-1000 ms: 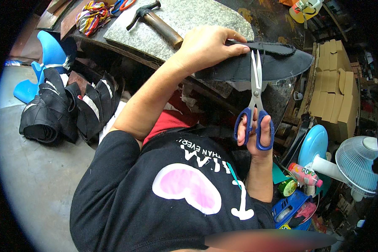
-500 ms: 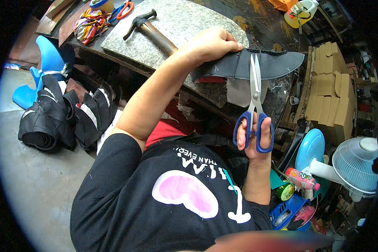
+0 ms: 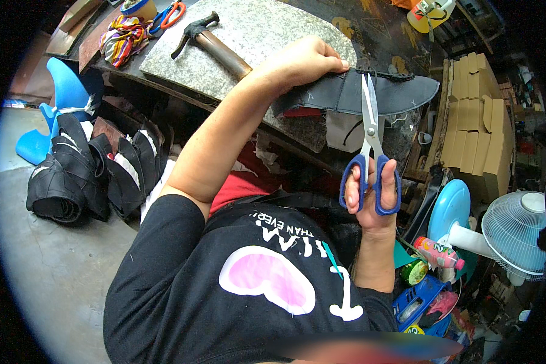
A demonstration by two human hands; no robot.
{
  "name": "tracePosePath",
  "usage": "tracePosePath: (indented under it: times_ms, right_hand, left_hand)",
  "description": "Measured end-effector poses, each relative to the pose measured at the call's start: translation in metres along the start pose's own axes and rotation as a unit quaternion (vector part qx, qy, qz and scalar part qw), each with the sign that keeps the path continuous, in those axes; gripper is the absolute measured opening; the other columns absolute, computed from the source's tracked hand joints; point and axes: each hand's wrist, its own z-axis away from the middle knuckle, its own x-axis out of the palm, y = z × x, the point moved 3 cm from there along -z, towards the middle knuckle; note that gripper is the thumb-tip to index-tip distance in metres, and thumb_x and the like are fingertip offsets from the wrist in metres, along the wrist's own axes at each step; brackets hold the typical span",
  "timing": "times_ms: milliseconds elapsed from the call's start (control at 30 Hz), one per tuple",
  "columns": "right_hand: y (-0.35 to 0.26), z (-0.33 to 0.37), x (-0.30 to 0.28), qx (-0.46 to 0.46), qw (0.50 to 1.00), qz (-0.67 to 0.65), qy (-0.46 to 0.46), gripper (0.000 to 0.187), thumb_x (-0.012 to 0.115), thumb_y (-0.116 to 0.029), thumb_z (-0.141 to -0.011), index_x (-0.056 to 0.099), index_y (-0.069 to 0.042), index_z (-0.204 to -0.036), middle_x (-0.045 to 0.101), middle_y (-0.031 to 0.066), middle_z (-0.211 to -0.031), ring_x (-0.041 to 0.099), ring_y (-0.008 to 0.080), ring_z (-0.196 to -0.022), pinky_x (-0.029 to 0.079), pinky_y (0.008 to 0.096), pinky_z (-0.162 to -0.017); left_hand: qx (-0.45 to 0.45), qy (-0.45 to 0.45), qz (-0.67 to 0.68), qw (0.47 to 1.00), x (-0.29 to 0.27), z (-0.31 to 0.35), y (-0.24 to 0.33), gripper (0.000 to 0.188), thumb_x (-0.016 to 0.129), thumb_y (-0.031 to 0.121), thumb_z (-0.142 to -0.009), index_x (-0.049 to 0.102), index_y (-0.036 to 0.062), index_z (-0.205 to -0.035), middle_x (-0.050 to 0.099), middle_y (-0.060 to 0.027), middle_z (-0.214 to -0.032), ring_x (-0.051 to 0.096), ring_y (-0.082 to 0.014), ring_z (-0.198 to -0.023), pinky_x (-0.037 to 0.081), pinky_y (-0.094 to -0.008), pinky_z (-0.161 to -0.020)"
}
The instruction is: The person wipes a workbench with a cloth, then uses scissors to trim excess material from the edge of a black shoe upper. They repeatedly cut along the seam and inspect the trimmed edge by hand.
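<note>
Right hand [image 3: 370, 212]: closed about the handles of a pair of scissors [image 3: 370, 130], thumb and fingers in the blue loops, palm turned up; blades point away from the body, tips parted by a narrow gap. Blades overlap a black fabric piece [image 3: 394, 96] in this view; contact between them cannot be judged. Left hand [image 3: 309, 60]: bent over at the wrist, thumb and fingertips pinched together on the upper edge of that piece, left of the blades. Piece is long, tapering to a blunt point on the right, a seam running across it, darker trim along part of its top edge; held at the near edge of the bench [image 3: 400, 51]. Below it, a grey cloth [image 3: 343, 130] hangs near the edge. Beyond the left forearm, a pale speckled slab [image 3: 273, 27] lies on the bench, bearing a hammer [image 3: 221, 53], handle toward the forearm. Left of the slab: striped cloth [image 3: 124, 39], bunched, with an orange-and-blue handled tool [image 3: 173, 16] just beside it. Farther out, left: rolled black material [image 3: 60, 188] on the floor [image 3: 67, 267], near a blue plastic object [image 3: 70, 91]. Right: stacked cardboard boxes [image 3: 473, 130]; nearer the body, a fan [image 3: 514, 233] and pink bottle [image 3: 440, 252].
</note>
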Motion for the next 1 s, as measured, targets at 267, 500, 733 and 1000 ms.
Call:
tracePosePath:
  times_ms: [267, 500, 733, 1000]
  right_hand:
    - [-0.002, -0.004, -0.003, -0.007, 1.000, 0.029, -0.006, 0.065, 0.037, -0.066, -0.092, 0.050, -0.002, -0.090, 0.056, 0.0102, -0.055, 0.051, 0.0145, -0.040, 0.041, 0.0207, -0.039]
    - [0.009, -0.014, -0.008, -0.063, 0.994, 0.090, 0.020, 0.060, 0.044, -0.061, -0.093, 0.053, -0.001, -0.090, 0.058, 0.0111, -0.058, 0.054, 0.0150, -0.043, 0.043, 0.0220, -0.040]
    - [0.007, -0.013, -0.019, -0.049, 0.994, 0.084, 0.049, 0.057, 0.050, -0.057, -0.092, 0.055, -0.001, -0.087, 0.055, 0.0078, -0.055, 0.051, 0.0126, -0.042, 0.041, 0.0211, -0.039]
    - [0.011, -0.003, -0.017, -0.036, 0.998, 0.055, 0.010, 0.063, 0.044, -0.065, -0.091, 0.053, -0.003, -0.088, 0.054, 0.0077, -0.054, 0.050, 0.0139, -0.041, 0.040, 0.0219, -0.039]
  left_hand:
    - [-0.007, -0.024, 0.015, 1.000, 0.000, -0.001, 0.001, 0.032, 0.066, 0.028, -0.083, 0.073, 0.0005, -0.099, 0.071, -0.0133, -0.081, 0.065, -0.0183, -0.069, 0.051, -0.0312, -0.068]
    - [0.015, -0.026, -0.036, 0.999, 0.001, -0.001, 0.001, 0.036, 0.063, 0.033, -0.086, 0.070, -0.0026, -0.086, 0.062, -0.0015, -0.068, 0.055, -0.0095, -0.061, 0.046, -0.0290, -0.058]
    - [0.031, -0.016, -0.030, 0.999, 0.007, 0.005, 0.004, 0.038, 0.062, 0.035, -0.086, 0.070, -0.0022, -0.090, 0.064, -0.0037, -0.070, 0.057, -0.0106, -0.063, 0.048, -0.0300, -0.062]
    - [0.008, -0.001, -0.029, 1.000, 0.009, 0.007, 0.004, 0.041, 0.062, 0.040, -0.086, 0.071, 0.0000, -0.093, 0.065, -0.0039, -0.072, 0.058, -0.0105, -0.065, 0.048, -0.0303, -0.064]
